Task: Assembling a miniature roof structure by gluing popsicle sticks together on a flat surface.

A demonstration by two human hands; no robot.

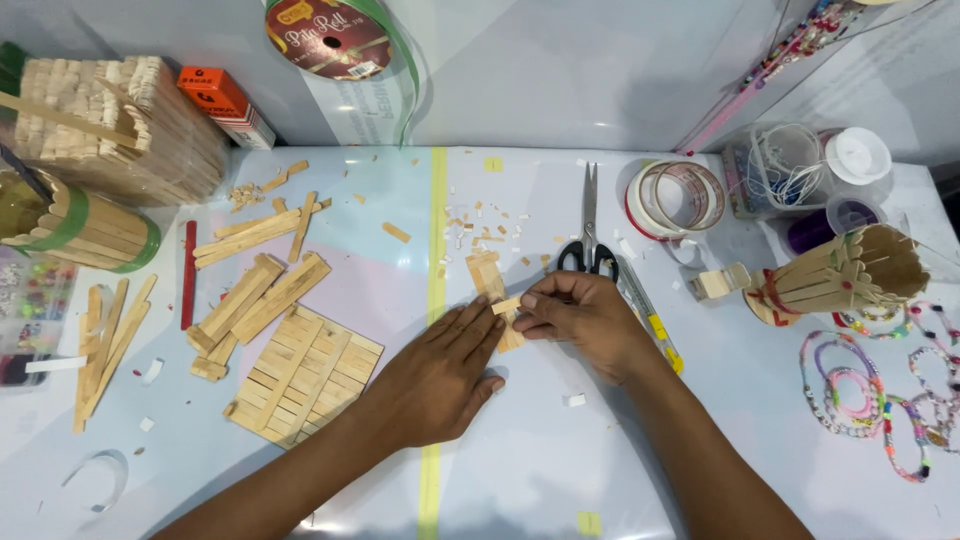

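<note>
A small piece built of wooden craft sticks lies at the middle of the white table. My left hand rests flat, its fingertips pressing on the piece's lower left side. My right hand pinches a short stick bit over the piece with thumb and forefinger. Black-handled scissors lie just behind my right hand.
A flat panel of glued sticks and loose sticks lie to the left. Stick bundles stand at the far left. Tape rolls, a stick cup and bead bracelets are on the right. A yellow tape line crosses the table.
</note>
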